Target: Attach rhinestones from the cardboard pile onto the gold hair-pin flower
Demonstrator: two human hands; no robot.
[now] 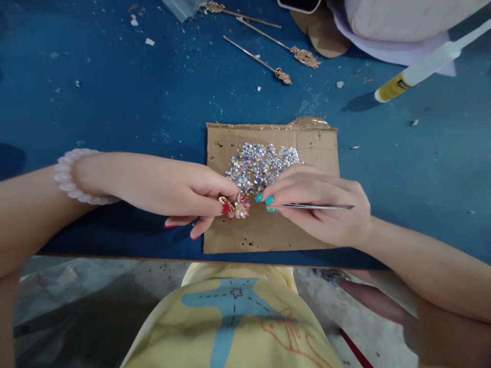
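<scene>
My left hand (195,197), with a beaded bracelet (69,176) at the wrist, pinches a gold ornament with a pink jewelled flower (241,206). Between the fingers of my right hand (322,202) is a pair of metal tweezers (318,206), their tips pointing left toward the flower. Whether the tips touch it or carry a stone is too small to tell. Just behind both hands, a heap of shiny rhinestones (255,163) lies on a piece of cardboard (318,148). My right hand covers part of the heap.
Several gold hairpin-like sticks with ornate heads (305,56) lie at the back of the blue table (134,102). A white and yellow glue tube (399,87) is at the right, near a pale bag (414,20). A phone-like object (301,4) shows at the top edge.
</scene>
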